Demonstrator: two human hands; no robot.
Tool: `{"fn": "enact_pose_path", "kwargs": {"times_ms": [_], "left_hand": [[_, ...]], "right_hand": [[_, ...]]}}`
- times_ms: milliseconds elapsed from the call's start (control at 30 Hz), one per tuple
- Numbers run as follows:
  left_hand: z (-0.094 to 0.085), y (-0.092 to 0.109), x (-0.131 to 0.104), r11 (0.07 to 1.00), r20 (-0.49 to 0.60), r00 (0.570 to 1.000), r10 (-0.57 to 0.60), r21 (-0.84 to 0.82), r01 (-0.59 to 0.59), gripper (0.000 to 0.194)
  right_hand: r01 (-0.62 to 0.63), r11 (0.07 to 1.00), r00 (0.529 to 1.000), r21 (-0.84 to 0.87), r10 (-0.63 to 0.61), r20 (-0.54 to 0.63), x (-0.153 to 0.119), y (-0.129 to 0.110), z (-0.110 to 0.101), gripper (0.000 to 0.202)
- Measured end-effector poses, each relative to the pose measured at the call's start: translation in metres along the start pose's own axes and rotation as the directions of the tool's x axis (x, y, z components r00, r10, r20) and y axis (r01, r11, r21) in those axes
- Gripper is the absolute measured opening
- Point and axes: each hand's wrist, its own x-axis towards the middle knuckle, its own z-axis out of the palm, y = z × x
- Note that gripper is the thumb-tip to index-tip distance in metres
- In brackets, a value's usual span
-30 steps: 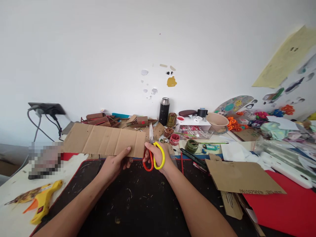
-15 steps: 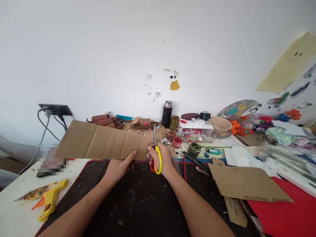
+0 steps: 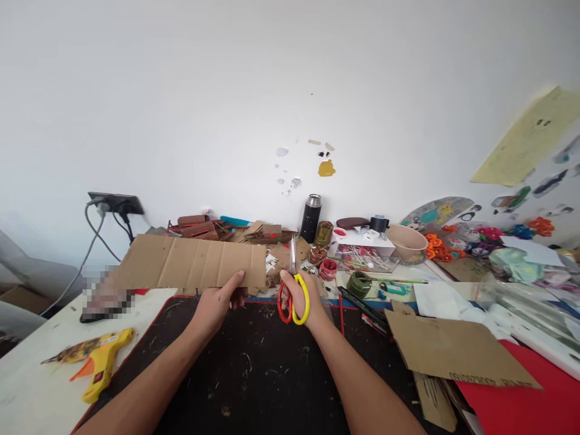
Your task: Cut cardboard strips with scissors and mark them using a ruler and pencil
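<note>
A long creased piece of brown cardboard (image 3: 190, 264) is pinched at its lower right by my left hand (image 3: 217, 302), thumb on top and fingers beneath. Scissors (image 3: 299, 302) with one red and one yellow handle are gripped in my right hand (image 3: 312, 296), blades pointing up and away. The blades look closed or nearly so. A gap separates them from the cardboard's right edge. Both hands are over the far part of a dark mat (image 3: 254, 374).
A yellow glue gun (image 3: 102, 368) lies at the left. Behind my hands stand a black flask (image 3: 310, 219), paint jars (image 3: 359, 284) and cardboard scraps. At the right are a cardboard sheet (image 3: 453, 350) and red paper (image 3: 534, 393). A power socket (image 3: 118, 203) with cables hangs on the wall.
The scissors have come away from the cardboard's right edge, and their blades have drawn closer together. The cardboard's right end looks shorter and straighter. The whole view has shifted slightly.
</note>
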Motion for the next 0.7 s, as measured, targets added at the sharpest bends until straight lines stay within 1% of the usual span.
{"fn": "enact_pose_path", "kwargs": {"times_ms": [200,333,400,500,567,667,700], "left_hand": [[0.002,0.001,0.0,0.997,-0.001,0.999,-0.035,-0.07,0.035,0.056],[0.004,0.007,0.0,0.989,0.016,0.999,-0.051,-0.136,0.053,0.051],[0.006,0.009,0.0,0.987,0.046,0.997,-0.064,-0.148,0.07,0.051],[0.008,0.008,-0.003,0.986,0.119,0.988,-0.094,-0.127,0.109,0.053],[0.01,0.007,-0.007,0.985,0.164,0.979,-0.121,-0.101,0.139,0.057],[0.013,0.01,-0.01,0.983,0.212,0.965,-0.152,-0.07,0.17,0.059],[0.012,0.014,-0.01,0.982,0.204,0.967,-0.15,-0.084,0.17,0.057]], "right_hand": [[-0.011,1.0,1.0,-0.009,0.011,-0.014,0.005,0.006,-0.001,0.042],[-0.054,0.998,0.997,0.025,0.053,0.051,0.006,0.009,0.002,0.044],[-0.068,0.995,0.993,0.076,0.06,0.105,0.003,0.008,0.004,0.046],[-0.082,0.988,0.982,0.13,0.059,0.177,-0.001,0.006,0.007,0.051],[-0.098,0.987,0.981,0.124,0.074,0.181,-0.002,0.006,0.009,0.053],[-0.126,0.984,0.984,0.127,0.107,0.143,-0.001,0.006,0.012,0.054],[-0.137,0.981,0.984,0.137,0.119,0.132,0.0,0.006,0.012,0.054]]}}
